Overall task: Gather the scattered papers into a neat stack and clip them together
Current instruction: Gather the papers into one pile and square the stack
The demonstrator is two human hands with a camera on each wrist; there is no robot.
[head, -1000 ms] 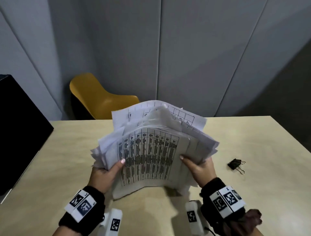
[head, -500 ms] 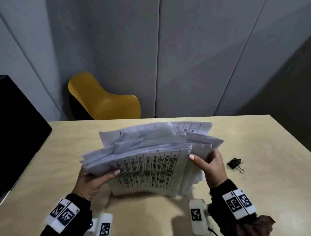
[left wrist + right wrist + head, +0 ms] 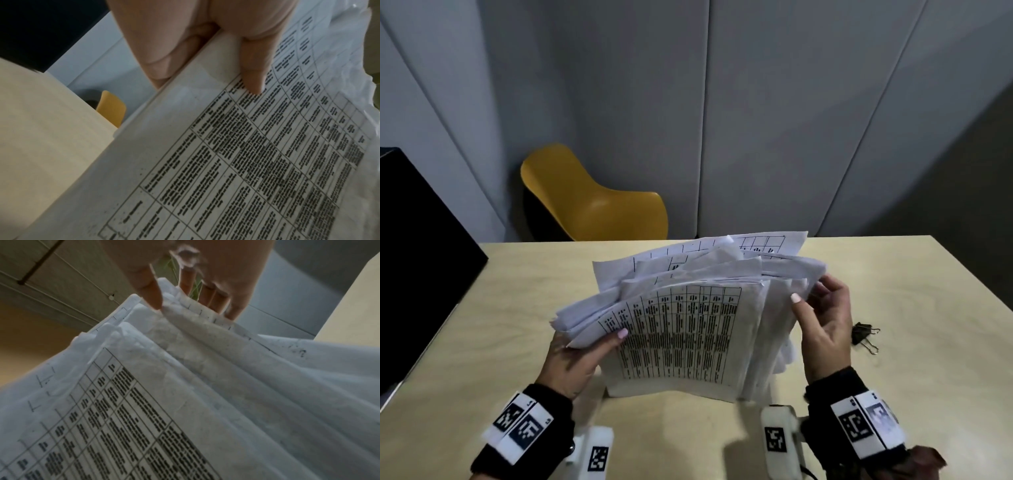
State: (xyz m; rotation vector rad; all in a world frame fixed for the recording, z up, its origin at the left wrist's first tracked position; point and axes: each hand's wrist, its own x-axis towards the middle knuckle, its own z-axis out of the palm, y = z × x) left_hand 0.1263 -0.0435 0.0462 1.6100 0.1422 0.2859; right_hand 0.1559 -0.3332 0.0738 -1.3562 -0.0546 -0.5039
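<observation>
While the papers (image 3: 681, 329) stand on their lower edge near the desk (image 3: 893, 394) front, at about 6 o'clock from its centre, both hands bracket them. The left hand (image 3: 575, 359) grips the sheaf's left side at 9 o'clock, thumb on the printed front sheet and fingers curled behind, as the left wrist view confirms. The right hand (image 3: 825, 322) sits at the sheaf's upper right corner, about 2 o'clock, thumb tip on the front sheets and fingers reaching behind the rear ones; its grasp looks light, a pinch on the edges rather than a firm hold. The sheets are fanned and uneven: the top edges spread toward 12 o'clock, and several rear sheets jut out to the right. The sheaf's long axis runs left to right between the hands, leaning away from the viewer.

The clip (image 3: 863, 334) lies flat on the desk at 3 o'clock from the papers, just beyond the right hand and apart from it. The right hand is clearly the nearer one. By this reading, squaring is unfinished; the edges likely need tapping level before the right hand can let go and reach for the clip while the left holds the sheaf.
</observation>
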